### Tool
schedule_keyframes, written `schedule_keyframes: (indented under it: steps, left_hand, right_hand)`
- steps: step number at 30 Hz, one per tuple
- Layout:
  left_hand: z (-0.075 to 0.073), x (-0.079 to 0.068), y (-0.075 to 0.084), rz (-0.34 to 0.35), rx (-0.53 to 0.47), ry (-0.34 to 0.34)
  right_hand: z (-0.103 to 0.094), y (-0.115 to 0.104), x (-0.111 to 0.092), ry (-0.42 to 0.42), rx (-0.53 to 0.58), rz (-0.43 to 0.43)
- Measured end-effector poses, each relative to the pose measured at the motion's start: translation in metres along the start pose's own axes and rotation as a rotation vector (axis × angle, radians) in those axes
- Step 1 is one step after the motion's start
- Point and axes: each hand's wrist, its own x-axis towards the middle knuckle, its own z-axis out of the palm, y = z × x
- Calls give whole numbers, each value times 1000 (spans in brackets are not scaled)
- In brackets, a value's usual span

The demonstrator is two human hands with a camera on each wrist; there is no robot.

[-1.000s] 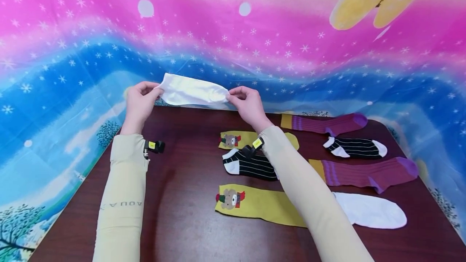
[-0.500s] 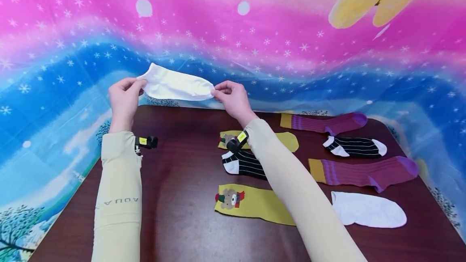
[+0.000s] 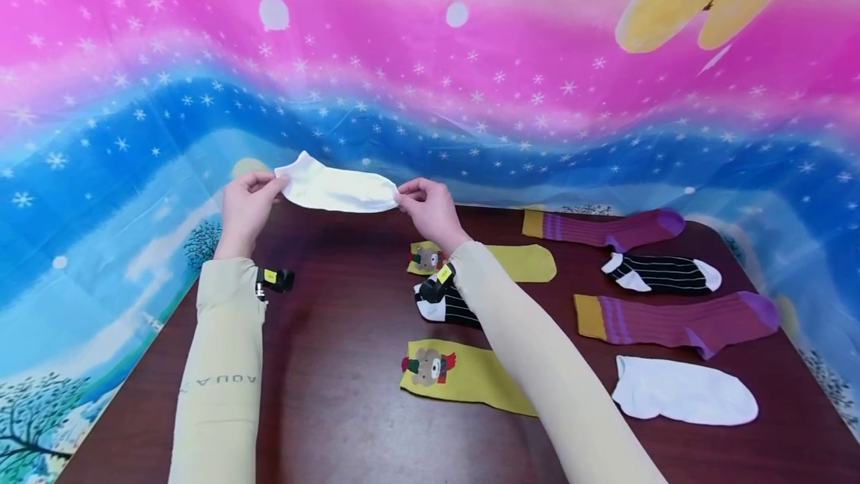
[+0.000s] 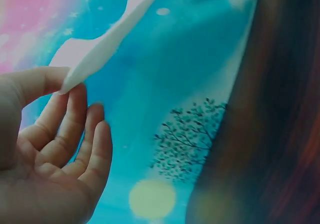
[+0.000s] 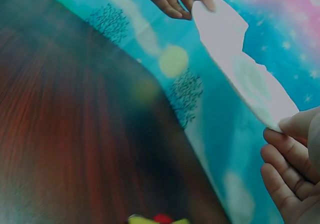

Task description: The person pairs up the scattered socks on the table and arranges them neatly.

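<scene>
A white ankle sock (image 3: 339,189) is stretched sideways between my two hands, held up near the table's far edge. My left hand (image 3: 247,208) pinches its cuff end between thumb and forefinger. At the toe end, my right hand (image 3: 433,211) pinches the fabric. In the left wrist view the sock (image 4: 107,46) shows edge-on, with the other fingers of the left hand (image 4: 65,144) loosely bent below it. The right wrist view shows the sock's (image 5: 240,66) broad side, the toe between thumb and fingers of the right hand (image 5: 295,164).
On the brown table (image 3: 336,364) lie a second white sock (image 3: 685,391), two maroon socks (image 3: 678,322) (image 3: 611,230), two black striped socks (image 3: 665,273) (image 3: 463,308) and two mustard bear socks (image 3: 470,372) (image 3: 524,264). My right forearm covers parts of some. A printed cloth (image 3: 376,58) hangs behind.
Both hands moved left and up with the white sock, then back down and slightly right. The sock has turned so its cuff now points up at the left. Socks on the table stayed put.
</scene>
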Motion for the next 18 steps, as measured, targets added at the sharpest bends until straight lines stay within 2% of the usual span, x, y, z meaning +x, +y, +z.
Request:
schedule_keyframes:
  steps: [5,8,12,14,18]
  left_hand:
    - [2,0,-19,2,100,-106]
    - [1,-2,-30,-9,128,-139]
    - [1,-4,-43,-44,152,-170]
    - [2,-5,-47,-53,173,-179]
    - [3,-7,-53,-56,191,-180]
  right_hand:
    - [5,19,-8,-1,-6,35]
    - [8,29,-11,-18,-20,46]
    - [15,40,-15,-44,-97,59]
    - [18,43,-16,-70,-147,70]
    - [25,44,-21,-192,-235,65]
